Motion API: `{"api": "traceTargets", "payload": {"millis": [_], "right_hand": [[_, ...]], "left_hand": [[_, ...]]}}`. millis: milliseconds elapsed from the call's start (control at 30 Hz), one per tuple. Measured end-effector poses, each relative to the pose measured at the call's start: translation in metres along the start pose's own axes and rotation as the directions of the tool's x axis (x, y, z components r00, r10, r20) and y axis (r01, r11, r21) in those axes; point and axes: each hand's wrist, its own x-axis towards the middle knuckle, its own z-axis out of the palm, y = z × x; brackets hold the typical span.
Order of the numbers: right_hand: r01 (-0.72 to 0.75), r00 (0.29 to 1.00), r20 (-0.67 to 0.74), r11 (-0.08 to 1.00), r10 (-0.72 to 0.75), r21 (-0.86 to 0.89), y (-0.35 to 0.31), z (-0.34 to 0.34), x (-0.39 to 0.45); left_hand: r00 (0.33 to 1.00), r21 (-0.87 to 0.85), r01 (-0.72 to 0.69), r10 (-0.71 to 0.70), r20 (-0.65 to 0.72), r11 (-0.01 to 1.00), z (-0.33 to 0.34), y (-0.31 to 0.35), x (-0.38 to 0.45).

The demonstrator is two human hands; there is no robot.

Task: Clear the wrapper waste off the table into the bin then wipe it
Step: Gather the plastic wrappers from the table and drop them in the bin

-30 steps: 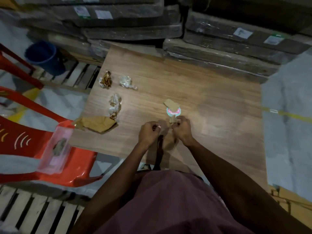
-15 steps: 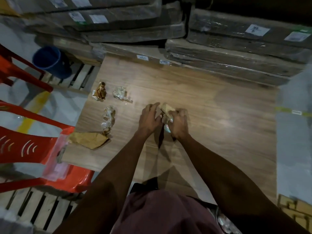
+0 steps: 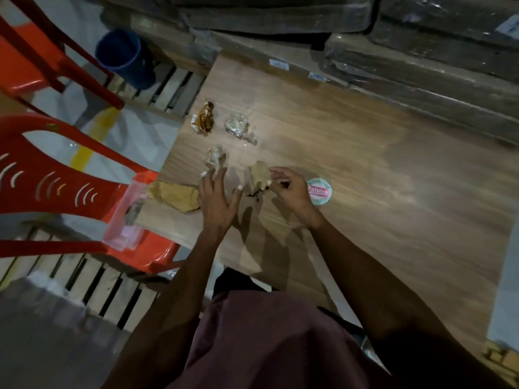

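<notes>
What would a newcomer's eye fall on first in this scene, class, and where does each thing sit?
The two hands come first: the left hand spreads open over the wooden table, while the right hand pinches a crumpled brown wrapper near the table's middle. Beside the right hand lies a round pink and green label. At far left a bright red chair stands against the table edge, with a blue bin beyond it.

crumpled wrappers [image 3: 215,162] scattered on wooden table [image 3: 365,169]

A warehouse or storeroom: before you, shrink-wrapped labelled stacks of goods [image 3: 421,51], wooden pallets [image 3: 92,287], a yellow floor line [image 3: 90,144] and plastic chairs [image 3: 70,186].
</notes>
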Motion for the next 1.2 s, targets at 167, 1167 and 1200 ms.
{"api": "traceTargets", "payload": {"millis": [167,1167,1200], "right_hand": [[-0.065,0.993,-0.093,0.997,0.069,0.04,-0.006,0.035,-0.002],[-0.097,0.994,-0.098,0.784,0.047,-0.613,-0.076,0.136,-0.008],[-0.113,0.993,-0.094,0.75,0.069,-0.652,-0.08,0.141,-0.007]], "left_hand": [[0.972,0.066,0.204,-0.194,-0.134,0.977,-0.021,-0.036,-0.002],[0.883,-0.305,-0.31,0.391,0.259,0.901,-0.044,-0.054,0.193],[0.879,-0.352,-0.3,0.401,0.26,0.886,-0.041,-0.046,0.196]]}}
